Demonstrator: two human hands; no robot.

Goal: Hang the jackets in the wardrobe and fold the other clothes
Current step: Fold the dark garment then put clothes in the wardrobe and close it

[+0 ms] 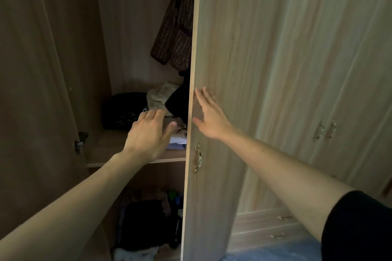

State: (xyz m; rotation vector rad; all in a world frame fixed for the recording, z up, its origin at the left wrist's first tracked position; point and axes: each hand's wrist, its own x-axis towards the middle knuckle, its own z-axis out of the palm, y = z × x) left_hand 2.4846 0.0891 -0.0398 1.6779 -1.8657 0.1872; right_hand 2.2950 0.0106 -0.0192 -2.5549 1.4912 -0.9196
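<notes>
Our right hand (209, 115) lies flat on the pale wood-grain wardrobe door (222, 38), fingers straight and spread, above its brass handle (198, 158). Our left hand (148, 133) reaches into the open wardrobe, fingers loosely apart and holding nothing, in front of a stack of folded pale clothes (177, 135) on the wooden shelf (106, 150); we cannot tell whether it touches them. A brown woven jacket (175, 27) hangs above.

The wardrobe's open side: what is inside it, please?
A brown woven jacket hangs at the top. On the shelf lie a dark bundle and folded clothes; below, a dark pile. The door covers everything farther right.
</notes>
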